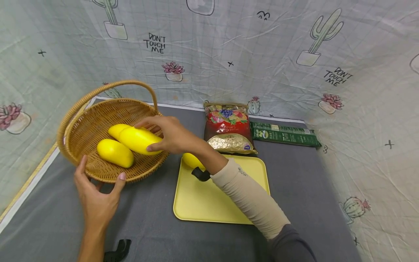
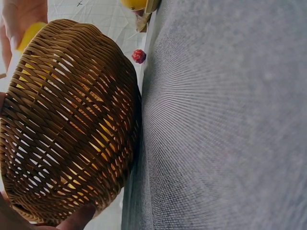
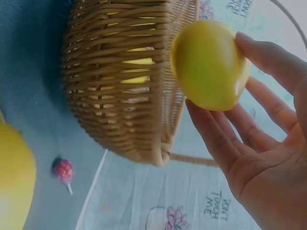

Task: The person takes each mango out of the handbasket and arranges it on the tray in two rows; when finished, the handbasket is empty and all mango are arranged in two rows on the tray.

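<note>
My right hand (image 1: pixel 175 134) holds a yellow mango (image 1: pixel 139 141) over the right side of the wicker basket (image 1: pixel 98 105), fingers and thumb on either side of it. In the right wrist view the same mango (image 3: pixel 208 64) sits at the fingertips, just past the basket's rim. Inside the basket lie a mango (image 1: pixel 115 153) and, partly covered by the held one, another mango (image 1: pixel 117 130). My left hand (image 1: pixel 98 198) grips the near rim of the basket, thumb and fingers spread along it. The left wrist view shows the basket's woven outside (image 2: pixel 72 120) with yellow through the gaps.
A yellow tray (image 1: pixel 209 203) lies right of the basket, with a mango (image 1: pixel 192 161) at its far left corner, partly behind my right wrist. Behind it are a red candy bag (image 1: pixel 229 127) and a green packet (image 1: pixel 284 134). A red lollipop (image 3: pixel 63 170) lies near the basket.
</note>
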A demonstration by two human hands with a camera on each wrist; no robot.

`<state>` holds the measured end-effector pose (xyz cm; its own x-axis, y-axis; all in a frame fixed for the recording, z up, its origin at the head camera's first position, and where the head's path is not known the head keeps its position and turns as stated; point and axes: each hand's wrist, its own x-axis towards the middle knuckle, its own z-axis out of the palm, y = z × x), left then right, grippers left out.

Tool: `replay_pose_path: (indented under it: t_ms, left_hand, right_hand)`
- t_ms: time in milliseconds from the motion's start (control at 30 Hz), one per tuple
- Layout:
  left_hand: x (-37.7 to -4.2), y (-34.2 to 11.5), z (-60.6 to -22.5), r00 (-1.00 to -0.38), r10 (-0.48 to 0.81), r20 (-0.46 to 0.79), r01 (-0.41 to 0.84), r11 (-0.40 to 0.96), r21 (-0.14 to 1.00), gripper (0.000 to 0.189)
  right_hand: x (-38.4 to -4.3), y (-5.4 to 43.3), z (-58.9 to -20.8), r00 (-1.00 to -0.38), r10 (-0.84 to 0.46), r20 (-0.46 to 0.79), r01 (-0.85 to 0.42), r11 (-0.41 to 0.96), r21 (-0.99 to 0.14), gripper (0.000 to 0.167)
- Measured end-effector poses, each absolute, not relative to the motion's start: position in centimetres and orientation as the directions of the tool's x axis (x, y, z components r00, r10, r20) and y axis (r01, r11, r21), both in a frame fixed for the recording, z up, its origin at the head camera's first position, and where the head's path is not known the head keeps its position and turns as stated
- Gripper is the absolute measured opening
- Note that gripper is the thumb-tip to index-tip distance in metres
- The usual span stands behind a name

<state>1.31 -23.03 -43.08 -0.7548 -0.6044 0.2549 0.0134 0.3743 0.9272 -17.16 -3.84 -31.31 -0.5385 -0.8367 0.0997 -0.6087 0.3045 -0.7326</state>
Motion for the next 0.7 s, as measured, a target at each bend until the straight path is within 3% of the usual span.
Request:
replay_pose_path:
  t_ms: [700]
  left_hand:
    - [1.4, -22.9, -43.1, -0.748, -0.612, 0.258, 0.0, 0.389, 0.921, 0.103]
  right_hand:
    - [-17.6, 7.5, -31.2, -0.64, -0.759, 0.119, -0.441, 0.237, -0.865, 0.059]
